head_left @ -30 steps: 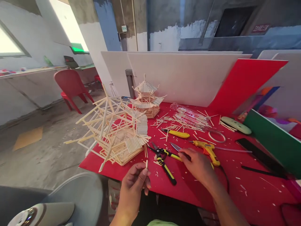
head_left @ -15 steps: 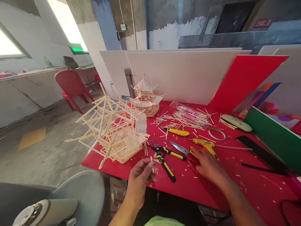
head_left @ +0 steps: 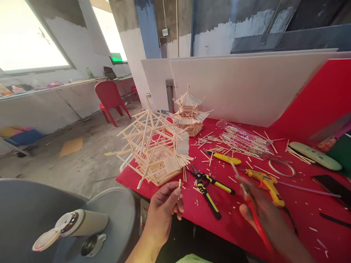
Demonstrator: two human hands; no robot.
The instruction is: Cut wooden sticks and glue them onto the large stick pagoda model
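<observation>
My left hand (head_left: 166, 201) pinches a short wooden stick (head_left: 180, 183) upright between thumb and fingers, over the table's front edge. A pair of red-handled scissors (head_left: 256, 215), smeared by motion, is in my right hand (head_left: 270, 213), raised above the table with the blades pointing up and away. Just beyond my left hand stands an open stick-built pavilion frame (head_left: 153, 146), its lower roof partly covered with sticks. Behind it is a smaller stick pagoda (head_left: 188, 109). Pruning shears (head_left: 204, 184) with black and yellow handles lie open between my hands.
On the red table (head_left: 233, 226) lie a yellow utility knife (head_left: 226, 158), a yellow glue gun (head_left: 264, 182), a roll of clear tape (head_left: 282, 168) and a plastic bag of sticks (head_left: 244, 138). White boards (head_left: 225, 87) lean behind. At left, a bottle (head_left: 86, 222) lies on a grey stool (head_left: 123, 208).
My right hand has lifted the scissors off the table and brought them up. The left hand still pinches the stick. The view has swung left.
</observation>
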